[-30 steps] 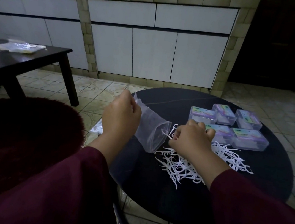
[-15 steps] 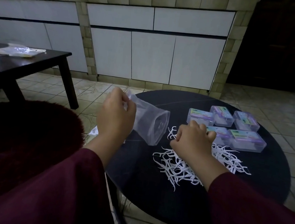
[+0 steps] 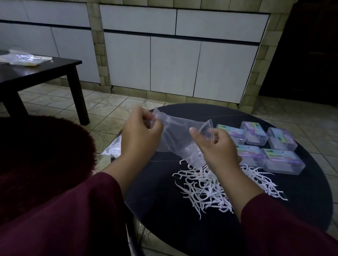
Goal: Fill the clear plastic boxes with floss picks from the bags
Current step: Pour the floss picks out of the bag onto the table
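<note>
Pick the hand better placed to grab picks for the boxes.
Right hand: it is directly above the floss picks, beside the clear plastic boxes. Left hand grips the bag's far end.

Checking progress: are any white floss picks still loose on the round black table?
Yes, a pile of white floss picks lies on the round black table.

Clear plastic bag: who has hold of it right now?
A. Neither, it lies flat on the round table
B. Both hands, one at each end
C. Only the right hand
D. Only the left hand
B: the left hand pinches one end of the clear plastic bag and the right hand pinches the other, holding it up above the floss picks on the round table.
</note>
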